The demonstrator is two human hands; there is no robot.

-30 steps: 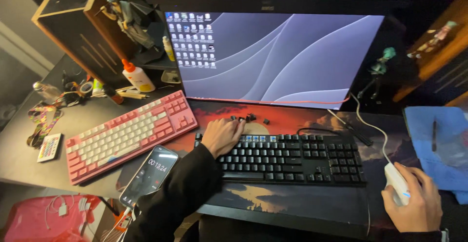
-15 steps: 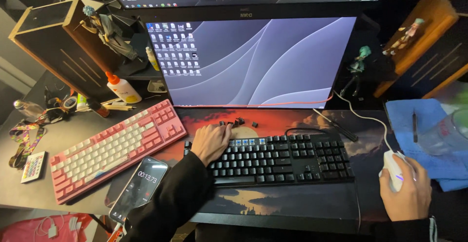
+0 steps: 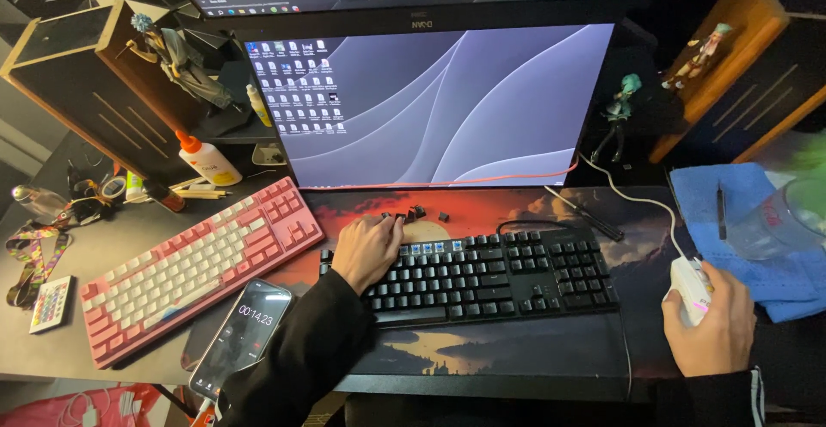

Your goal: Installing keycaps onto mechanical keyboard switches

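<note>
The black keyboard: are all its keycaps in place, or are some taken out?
Some are out. The black keyboard shows bare blue switches in its top row, and loose keycaps lie behind it, beside the left hand.

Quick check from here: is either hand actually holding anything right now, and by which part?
The right hand grips the white mouse around its rear and sides. The left hand holds nothing; it rests on the black keyboard's upper left keys.

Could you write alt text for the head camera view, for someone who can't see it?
A person's left hand rests on a black keyboard while the right hand grips a white mouse, before a monitor. A pink keyboard and phone lie left.
</note>
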